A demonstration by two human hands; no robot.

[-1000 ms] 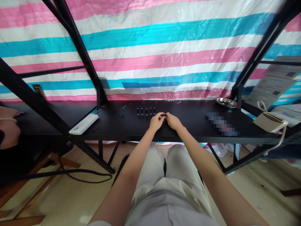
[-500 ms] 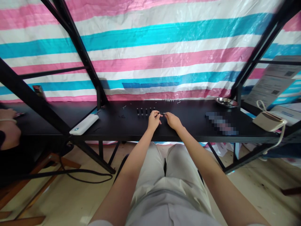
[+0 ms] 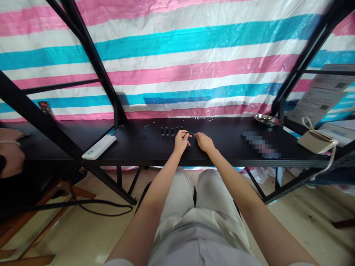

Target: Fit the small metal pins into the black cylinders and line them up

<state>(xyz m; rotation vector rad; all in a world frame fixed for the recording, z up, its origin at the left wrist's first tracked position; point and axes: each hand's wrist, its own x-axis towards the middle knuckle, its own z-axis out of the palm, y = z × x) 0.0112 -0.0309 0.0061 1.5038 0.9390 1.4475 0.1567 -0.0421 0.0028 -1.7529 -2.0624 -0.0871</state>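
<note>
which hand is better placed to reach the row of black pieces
Probably the left hand: it is beside the right end of the row of black pieces, and the right hand lies farther right. Both seem to pinch a thin dark piece, so the left may first need freeing.

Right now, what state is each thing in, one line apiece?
Small dark piece, held between both hands
Left grip, closed on one end of it
Right grip, closed on the other end
Five dark pieces, in a row; upright or flat, cannot tell
White device, lying flat
Metal dish, at the back right
Beige pouch, strap hanging down
Striped sheet, hanging, wrinkled
Pixelated item, cannot tell
</note>
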